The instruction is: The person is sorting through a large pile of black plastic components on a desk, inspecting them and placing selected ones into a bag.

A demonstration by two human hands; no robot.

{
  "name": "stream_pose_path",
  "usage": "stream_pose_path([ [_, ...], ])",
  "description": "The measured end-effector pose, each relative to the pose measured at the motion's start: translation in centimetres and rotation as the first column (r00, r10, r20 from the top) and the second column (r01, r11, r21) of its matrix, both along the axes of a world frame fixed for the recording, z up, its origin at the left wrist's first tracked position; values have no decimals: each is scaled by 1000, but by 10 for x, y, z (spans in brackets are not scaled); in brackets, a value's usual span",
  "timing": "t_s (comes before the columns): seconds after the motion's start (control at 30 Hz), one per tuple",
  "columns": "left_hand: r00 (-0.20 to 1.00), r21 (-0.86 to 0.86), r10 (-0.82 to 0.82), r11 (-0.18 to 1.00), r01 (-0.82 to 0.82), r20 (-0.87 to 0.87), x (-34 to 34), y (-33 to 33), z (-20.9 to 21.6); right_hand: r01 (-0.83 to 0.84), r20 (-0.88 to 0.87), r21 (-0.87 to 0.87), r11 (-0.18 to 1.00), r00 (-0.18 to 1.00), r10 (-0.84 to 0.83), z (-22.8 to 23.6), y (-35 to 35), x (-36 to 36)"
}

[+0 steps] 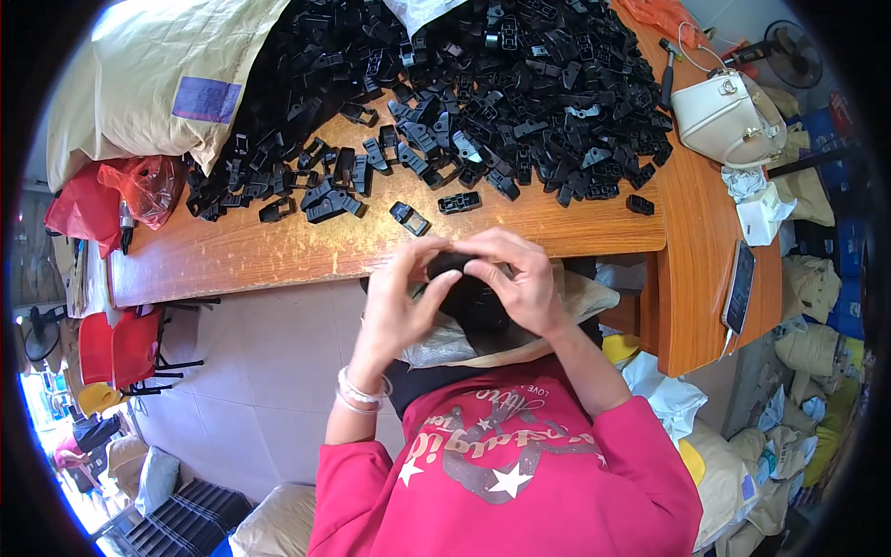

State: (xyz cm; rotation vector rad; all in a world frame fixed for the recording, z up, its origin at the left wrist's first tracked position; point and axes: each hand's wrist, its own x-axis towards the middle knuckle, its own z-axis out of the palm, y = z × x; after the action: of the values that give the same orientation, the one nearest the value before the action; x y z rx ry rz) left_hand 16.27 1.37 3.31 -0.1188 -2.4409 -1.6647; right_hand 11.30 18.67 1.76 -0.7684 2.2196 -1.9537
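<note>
Here, the left hand (399, 295) and right hand (520, 286) pinch a partly hidden black plastic part (449, 264), fingertips closed around it from nine and three o'clock.

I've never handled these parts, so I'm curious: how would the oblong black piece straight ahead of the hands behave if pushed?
The oblong black piece would probably slide rather than roll, being boxy and lying flat on the wooden table. Its crisp edges suggest it is stiff. The hollows in it hint that it may be light.
</note>
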Motion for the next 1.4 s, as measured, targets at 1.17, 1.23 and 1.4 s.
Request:
stream_pose_path([
  [1.17,926,533,-214,846,17,310,-9,-10,2,155,-361,-17,988,920,-151,-3,-8,-1],
  [1.23,927,522,-225,852,38,300,-10,-10,3,181,-336,-52,982,923,-188,-4,-7,-1],
  [1.4,924,515,-238,856,53,300,-11,-10,2,158,-340,-52,986,926,-166,-5,-4,-1],
])
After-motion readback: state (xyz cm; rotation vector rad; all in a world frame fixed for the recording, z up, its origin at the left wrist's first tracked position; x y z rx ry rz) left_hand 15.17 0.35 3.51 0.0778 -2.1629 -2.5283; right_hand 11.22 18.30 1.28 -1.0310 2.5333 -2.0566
